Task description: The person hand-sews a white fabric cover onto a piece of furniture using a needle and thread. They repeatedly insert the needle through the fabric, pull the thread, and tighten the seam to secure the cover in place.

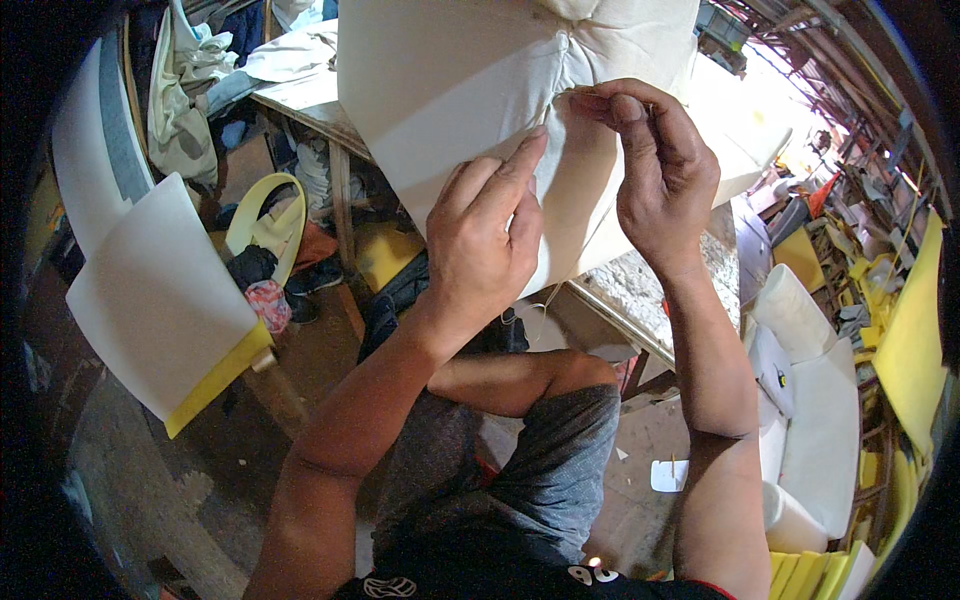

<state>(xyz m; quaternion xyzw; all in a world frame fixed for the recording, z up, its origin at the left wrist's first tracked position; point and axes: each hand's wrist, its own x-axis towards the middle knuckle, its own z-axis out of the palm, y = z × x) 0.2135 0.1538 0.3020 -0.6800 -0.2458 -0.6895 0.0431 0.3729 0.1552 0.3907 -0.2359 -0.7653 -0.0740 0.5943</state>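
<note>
A large cream upholstered cushion piece (460, 90) stands tilted in front of me, with a gathered, puckered seam (562, 60) running down its face. My left hand (485, 215) rests against the cover, its index finger stretched along the seam and the other fingers curled; it holds nothing I can see. On the other side of the seam, my right hand (665, 165) is closed in a pinch close to the fabric. What lies between those fingertips is too small to make out. A thin loose thread (543, 305) dangles below the cushion's lower edge.
The cushion rests on a worn workbench (625, 300). White curved panels (160, 290), one edged with yellow foam, stand at left beside a yellow ring (298, 225). Pale upholstered seat parts (820, 430) and yellow foam sheets (915, 320) crowd the right. Cloth (290, 55) lies behind.
</note>
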